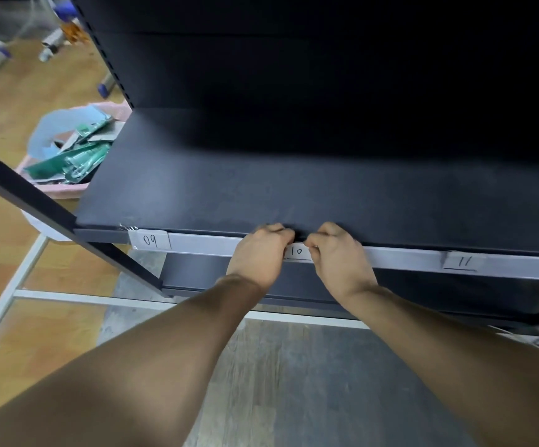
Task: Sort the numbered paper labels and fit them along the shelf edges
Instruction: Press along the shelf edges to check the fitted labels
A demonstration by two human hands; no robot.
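The small white paper label marked "10" [297,252] sits in the pale grey plastic strip [206,245] along the front edge of the dark matte shelf [261,188]. Both hands hide its side edges. The left hand [260,250] and right hand [339,253] curl their fingers onto its top corners, pinching it there. Further left sits the paper label "09" [149,241]. To the right is the paper label "11" [464,262], slightly blurred. The shelf partly hides a pink plastic basket [65,190] of green packets.
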